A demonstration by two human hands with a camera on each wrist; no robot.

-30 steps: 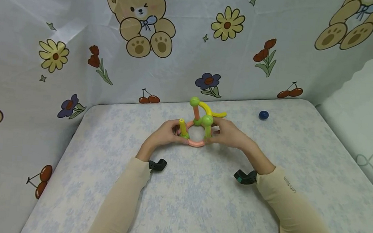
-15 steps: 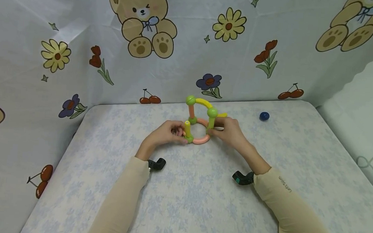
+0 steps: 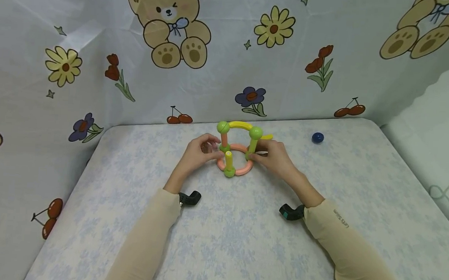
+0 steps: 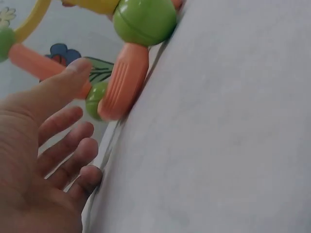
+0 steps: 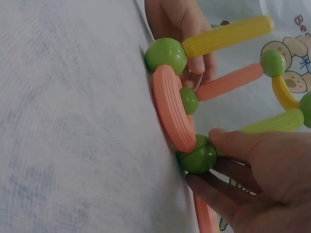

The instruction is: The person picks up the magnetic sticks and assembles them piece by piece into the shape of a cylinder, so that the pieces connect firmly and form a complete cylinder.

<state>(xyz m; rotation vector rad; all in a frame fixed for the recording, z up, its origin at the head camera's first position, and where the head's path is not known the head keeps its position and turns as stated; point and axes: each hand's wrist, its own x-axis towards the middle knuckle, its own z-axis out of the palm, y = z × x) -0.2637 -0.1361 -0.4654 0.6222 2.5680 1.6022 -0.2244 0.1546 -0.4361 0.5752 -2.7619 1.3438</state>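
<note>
Toy (image 3: pixel 239 147) upright on the counter (image 3: pixel 223 233), toward the back; right hand (image 3: pixel 275 157) pinching a low green ball (image 5: pixel 198 156), left hand (image 3: pixel 199 152) just beside, grip wide, fingers slack.

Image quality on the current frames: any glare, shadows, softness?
Head: pale glare streak on the patterned backdrop, soft shadow beside the right sleeve; left wrist: tabletop washed out, its pattern soft; right wrist: dimmer, small highlight on the leftmost green ball.
</note>
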